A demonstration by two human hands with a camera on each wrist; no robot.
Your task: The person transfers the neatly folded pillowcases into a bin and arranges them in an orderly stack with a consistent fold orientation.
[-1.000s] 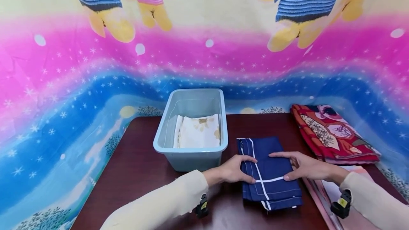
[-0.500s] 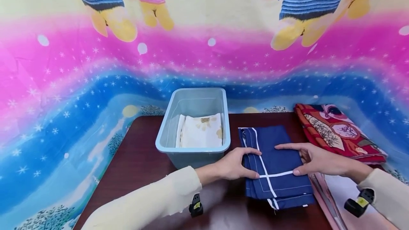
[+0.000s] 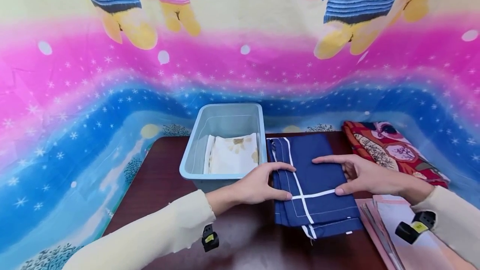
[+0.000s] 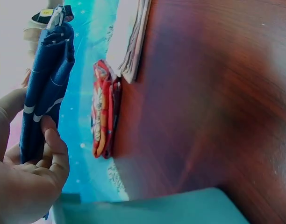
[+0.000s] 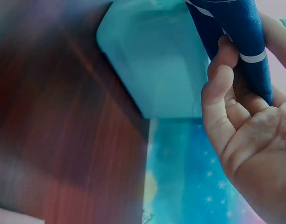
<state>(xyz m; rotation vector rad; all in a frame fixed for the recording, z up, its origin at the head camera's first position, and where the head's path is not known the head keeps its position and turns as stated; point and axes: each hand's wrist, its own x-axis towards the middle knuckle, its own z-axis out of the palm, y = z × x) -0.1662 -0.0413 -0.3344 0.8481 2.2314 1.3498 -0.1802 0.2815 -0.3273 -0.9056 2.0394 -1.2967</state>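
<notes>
A folded navy blue cloth (image 3: 318,161) with white stripes is held above the table between both hands. The left hand (image 3: 256,184) grips its left edge, thumb and index finger on top; in the left wrist view that hand's (image 4: 38,184) other fingers curl beneath the fold. Along the right edge, the right hand (image 3: 369,176) grips the cloth likewise, and the right wrist view shows that hand's (image 5: 255,135) fingers bent under the cloth (image 5: 243,32). Just left of the cloth stands a light blue plastic bin (image 3: 193,149), with a folded white cloth (image 3: 234,155) with tan flower print inside.
On the dark red-brown table (image 3: 161,170), a folded red patterned cloth (image 3: 393,151) lies at the back right. Nearer, a folded pink and white cloth (image 3: 405,224) lies below the right forearm. A printed curtain (image 3: 240,70) hangs behind the table.
Both hands have raised the navy cloth and shifted it toward the bin, its upper left corner now close beside the bin's right side. The bin and other cloths stay in place.
</notes>
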